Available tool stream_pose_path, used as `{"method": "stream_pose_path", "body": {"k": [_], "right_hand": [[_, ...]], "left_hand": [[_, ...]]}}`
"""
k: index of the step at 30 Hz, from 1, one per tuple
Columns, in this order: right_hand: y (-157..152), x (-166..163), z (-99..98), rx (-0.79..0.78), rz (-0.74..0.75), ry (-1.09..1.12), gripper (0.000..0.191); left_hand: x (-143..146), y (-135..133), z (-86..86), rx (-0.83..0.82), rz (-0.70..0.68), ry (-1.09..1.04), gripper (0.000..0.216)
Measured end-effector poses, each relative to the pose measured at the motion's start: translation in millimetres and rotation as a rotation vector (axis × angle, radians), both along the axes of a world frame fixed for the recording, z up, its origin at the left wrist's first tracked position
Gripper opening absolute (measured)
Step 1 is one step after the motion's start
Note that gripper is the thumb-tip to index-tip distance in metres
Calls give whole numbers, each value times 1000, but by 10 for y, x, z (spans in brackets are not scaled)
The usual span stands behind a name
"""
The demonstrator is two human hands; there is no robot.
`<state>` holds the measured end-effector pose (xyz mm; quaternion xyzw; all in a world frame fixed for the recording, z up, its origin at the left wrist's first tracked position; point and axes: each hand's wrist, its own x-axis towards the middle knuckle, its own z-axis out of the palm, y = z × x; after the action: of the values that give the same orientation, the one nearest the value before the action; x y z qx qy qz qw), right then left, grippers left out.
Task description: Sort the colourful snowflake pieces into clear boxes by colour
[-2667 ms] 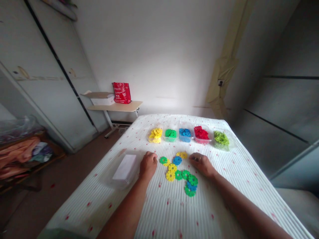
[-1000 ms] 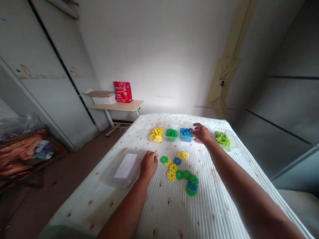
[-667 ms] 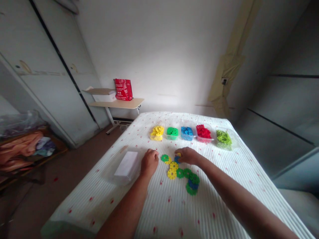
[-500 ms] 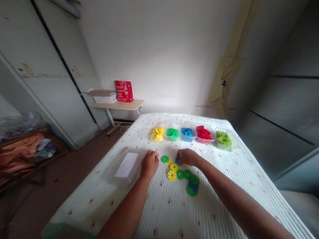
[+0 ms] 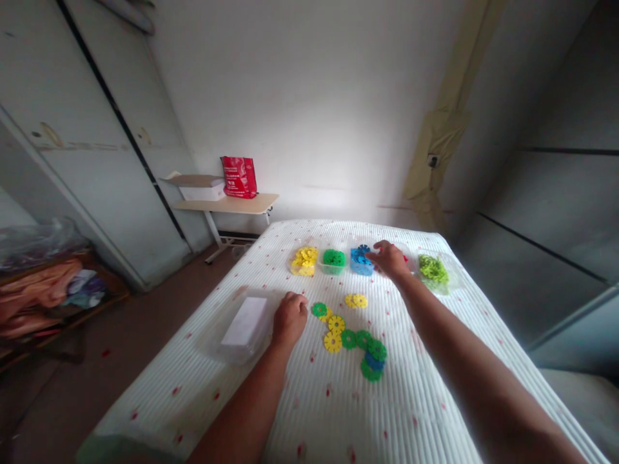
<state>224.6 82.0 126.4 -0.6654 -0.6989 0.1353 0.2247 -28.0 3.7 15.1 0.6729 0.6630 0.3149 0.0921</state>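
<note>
My right hand (image 5: 389, 258) is over the boxes at the back, thumb and fingers apart. A dark blue notched disc (image 5: 363, 249) is just off its fingertips, above the clear box of blue discs (image 5: 362, 265); I see no grip on it. My left hand (image 5: 290, 317) rests on the striped cloth with curled fingers, between the clear tray with a white block (image 5: 245, 321) and the discs. Nearest to it is a green disc (image 5: 319, 309), in a winding row with yellow discs (image 5: 333, 341), more green discs (image 5: 362, 339) and a blue one. Two yellow discs (image 5: 356, 301) lie apart behind the row.
Clear boxes of yellow (image 5: 304, 259), green (image 5: 333, 260) and light green pieces (image 5: 434, 269) stand along the far side of the cloth. The red box (image 5: 402, 252) is partly hidden by my right hand. A side table (image 5: 242, 203) holds a red bag (image 5: 240, 177).
My right hand has moved from the discs mid-cloth back to the blue box. The blue disc at its fingers has gone from that spot, exposing two yellow discs. My left hand has stayed put.
</note>
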Motion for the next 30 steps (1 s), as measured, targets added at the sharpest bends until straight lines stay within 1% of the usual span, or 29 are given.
{"method": "stream_pose_path", "body": {"k": [2, 5, 6, 8, 11, 14, 18, 23, 27, 30], "right_hand": [[-40, -7, -58, 14, 42, -34, 22], [-191, -48, -261, -44, 178, -73, 15], [-242, -58, -341, -66, 211, -86, 16], [-320, -65, -491, -96, 250, -112, 26], [-373, -58, -659, -114, 262, -151, 41], [-390, -51, -752, -112, 255, -189, 37], [-414, -15, -771, -106, 241, -221, 29], [-419, 26, -664, -90, 225, -222, 19], [-412, -100, -613, -49, 235, -214, 21], [-411, -249, -664, -56, 260, -243, 27]], "left_hand": [[0, -1, -2, -4, -5, 3, 18], [1, -4, -4, -14, 1, 4, 19], [2, -5, -5, -14, 4, 4, 19], [3, -7, -4, -10, 8, 3, 19], [6, -10, 0, -11, 5, 11, 19], [9, -13, 3, -3, 3, 22, 19], [8, -11, -3, 2, 9, 24, 19], [6, -5, -13, -6, 9, 24, 18], [3, -2, -15, 2, 8, 20, 18], [-1, 7, -24, -10, 7, 12, 19]]}}
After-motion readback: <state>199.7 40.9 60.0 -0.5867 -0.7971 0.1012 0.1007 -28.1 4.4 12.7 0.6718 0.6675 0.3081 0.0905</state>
